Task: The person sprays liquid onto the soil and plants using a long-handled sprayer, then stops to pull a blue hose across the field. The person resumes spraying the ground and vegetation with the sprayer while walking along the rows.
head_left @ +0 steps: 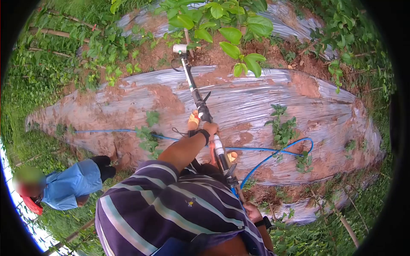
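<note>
My left hand (209,128), with a dark band at the wrist, is closed around the middle of a long pole (189,76). Black and white wrapping covers parts of the shaft, and a white cylinder (180,48) sits crosswise at its far end, close to a leafy plant (232,42). Lower down, my right hand (253,212) grips the near end of the same pole beside my striped shirt; its fingers are partly hidden. A blue hose (273,160) loops over the ground and runs up to the pole near the right hand.
Silvery plastic sheeting (256,94), spotted with soil, covers the raised bed ahead. Small plants (282,128) grow through it. At left stands another person (72,183) in blue clothes. Dense vines (354,34) and wooden stakes (348,228) line the sides.
</note>
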Tool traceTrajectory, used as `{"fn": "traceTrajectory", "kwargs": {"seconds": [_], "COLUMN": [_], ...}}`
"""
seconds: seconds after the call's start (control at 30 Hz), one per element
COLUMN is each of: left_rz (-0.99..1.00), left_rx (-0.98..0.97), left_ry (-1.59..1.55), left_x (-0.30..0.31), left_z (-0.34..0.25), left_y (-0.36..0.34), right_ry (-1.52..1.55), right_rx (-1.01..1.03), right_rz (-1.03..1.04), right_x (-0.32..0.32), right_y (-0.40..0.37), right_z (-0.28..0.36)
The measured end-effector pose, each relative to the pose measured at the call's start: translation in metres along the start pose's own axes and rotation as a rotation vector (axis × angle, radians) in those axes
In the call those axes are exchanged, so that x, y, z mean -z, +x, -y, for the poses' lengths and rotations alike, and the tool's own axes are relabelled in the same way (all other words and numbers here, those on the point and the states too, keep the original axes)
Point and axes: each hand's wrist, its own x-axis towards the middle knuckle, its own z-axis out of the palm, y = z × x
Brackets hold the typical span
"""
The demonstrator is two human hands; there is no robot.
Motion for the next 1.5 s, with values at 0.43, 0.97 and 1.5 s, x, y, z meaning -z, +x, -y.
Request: {"fn": "traceTrajectory", "kwargs": {"seconds": [0.43,0.97,1.5], "left_rz": [0.110,0.199,0.199], "left_rx": [0.028,-0.042,-0.067], "left_ry": [-0.180,-0.253,-0.161], "left_x": [0.001,-0.002,0.012], "left_z": [-0.006,0.001,0.024], "left_y": [-0.020,-0.030,0.026], "right_ry": [-0.884,-1.941,-1.850], "right_rx": [0.234,0.636,0.677], "right_rz": [-0.028,-0.716,-0.648], "right_x": [-0.040,-0.078,-0.058], "right_y": [-0.022,-0.040,-0.030], "right_z": [0.039,0.029,0.011]}}
